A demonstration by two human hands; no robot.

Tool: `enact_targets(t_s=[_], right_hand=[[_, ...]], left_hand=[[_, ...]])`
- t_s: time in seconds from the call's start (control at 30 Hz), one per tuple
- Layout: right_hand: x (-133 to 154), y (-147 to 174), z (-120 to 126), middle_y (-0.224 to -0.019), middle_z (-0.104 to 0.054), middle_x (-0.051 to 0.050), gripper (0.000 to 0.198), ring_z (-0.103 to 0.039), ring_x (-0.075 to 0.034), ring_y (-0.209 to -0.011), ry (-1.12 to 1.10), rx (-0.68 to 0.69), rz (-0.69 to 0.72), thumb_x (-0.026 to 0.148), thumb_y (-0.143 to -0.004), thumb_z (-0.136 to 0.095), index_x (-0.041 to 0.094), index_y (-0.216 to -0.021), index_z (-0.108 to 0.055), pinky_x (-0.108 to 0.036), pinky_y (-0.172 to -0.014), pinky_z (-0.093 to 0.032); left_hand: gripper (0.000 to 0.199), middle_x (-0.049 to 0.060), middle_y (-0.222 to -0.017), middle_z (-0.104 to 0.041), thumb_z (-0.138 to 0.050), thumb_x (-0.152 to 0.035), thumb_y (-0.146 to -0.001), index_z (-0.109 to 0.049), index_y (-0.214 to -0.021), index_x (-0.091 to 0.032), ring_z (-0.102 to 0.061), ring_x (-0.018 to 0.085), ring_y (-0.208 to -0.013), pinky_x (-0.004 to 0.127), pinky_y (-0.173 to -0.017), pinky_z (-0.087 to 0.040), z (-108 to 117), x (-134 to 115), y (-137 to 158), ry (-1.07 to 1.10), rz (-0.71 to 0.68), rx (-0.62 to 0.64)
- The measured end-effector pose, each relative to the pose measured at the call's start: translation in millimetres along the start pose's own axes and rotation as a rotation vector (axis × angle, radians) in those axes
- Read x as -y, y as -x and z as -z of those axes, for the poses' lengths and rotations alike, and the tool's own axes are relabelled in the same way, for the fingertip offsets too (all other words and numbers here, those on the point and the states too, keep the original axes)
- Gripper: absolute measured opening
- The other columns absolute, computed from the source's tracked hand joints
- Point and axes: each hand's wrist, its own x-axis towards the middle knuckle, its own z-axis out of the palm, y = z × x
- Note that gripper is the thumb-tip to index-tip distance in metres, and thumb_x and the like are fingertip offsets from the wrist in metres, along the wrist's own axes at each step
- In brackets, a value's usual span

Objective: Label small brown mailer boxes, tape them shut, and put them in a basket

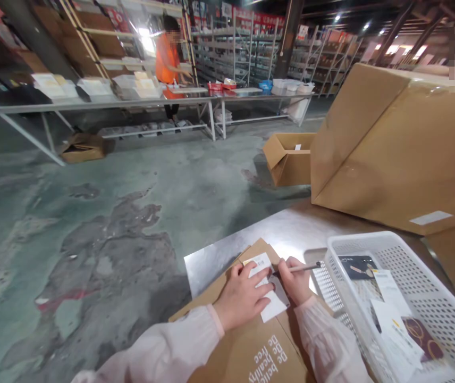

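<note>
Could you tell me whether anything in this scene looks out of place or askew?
The large cardboard box on the metal table sits tilted, one end raised. An open carton lies on the floor under the far tables.

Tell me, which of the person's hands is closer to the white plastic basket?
Right. The right hand, holding a pen, sits just beside the white basket's near corner. The left hand lies farther away, pressing a white slip onto the brown envelope.
</note>
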Motion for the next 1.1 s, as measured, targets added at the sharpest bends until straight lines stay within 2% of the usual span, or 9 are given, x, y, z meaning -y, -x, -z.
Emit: enact_targets(t_s=[0.27, 0.53, 0.7, 1.1], right_hand=[[7.8, -2.7, 2.6, -0.040, -0.031, 0.006, 0.042, -0.032, -0.008, -0.040, -0.043, 0.033, -0.093, 0.035, -0.080, -0.048, 0.024, -0.046, -0.027, -0.024, -0.041, -0.028], [9.8, -4.2, 1.2, -0.040, -0.029, 0.006, 0.043, -0.029, -0.008, -0.038, -0.043, -0.017, -0.045, 0.037, -0.083, -0.047, 0.024, -0.047, -0.027, -0.025, -0.039, -0.026], [9.4, -4.1, 1.0, -0.040, -0.031, 0.006, 0.044, -0.032, -0.008, -0.038, -0.052, -0.028, -0.087, 0.038, -0.081, -0.049, 0.024, -0.046, -0.027, -0.024, -0.040, -0.029], [10.3, -4.3, 2.6, -0.040, -0.029, 0.006, 0.041, -0.030, -0.009, -0.041, -0.074, 0.003, -0.137, 0.038, -0.077, -0.048, 0.025, -0.045, -0.027, -0.025, -0.041, -0.028]], left_hand=[[0.026, -0.003, -0.140, -0.057, -0.049, -0.043, -0.096, -0.064, -0.114, -0.033, -0.041, 0.032, -0.124, 0.052, -0.094, -0.033, 0.1, 0.3, -0.1, -0.023, -0.008, -0.006], [0.026, -0.004, -0.139, -0.058, -0.049, -0.044, -0.096, -0.064, -0.115, -0.034, -0.041, 0.031, -0.125, 0.051, -0.094, -0.034, -2.4, 1.9, -0.2, -0.034, -0.012, -0.020], [0.028, -0.001, -0.140, -0.057, -0.051, -0.043, -0.095, -0.064, -0.117, -0.033, -0.041, 0.032, -0.125, 0.050, -0.095, -0.033, -1.3, 1.1, 0.3, -0.030, -0.011, 0.000], [0.027, -0.003, -0.141, -0.056, -0.049, -0.044, -0.096, -0.063, -0.116, -0.033, -0.041, 0.032, -0.125, 0.051, -0.094, -0.033, 2.6, -0.8, 0.6, -0.016, -0.002, 0.008]])
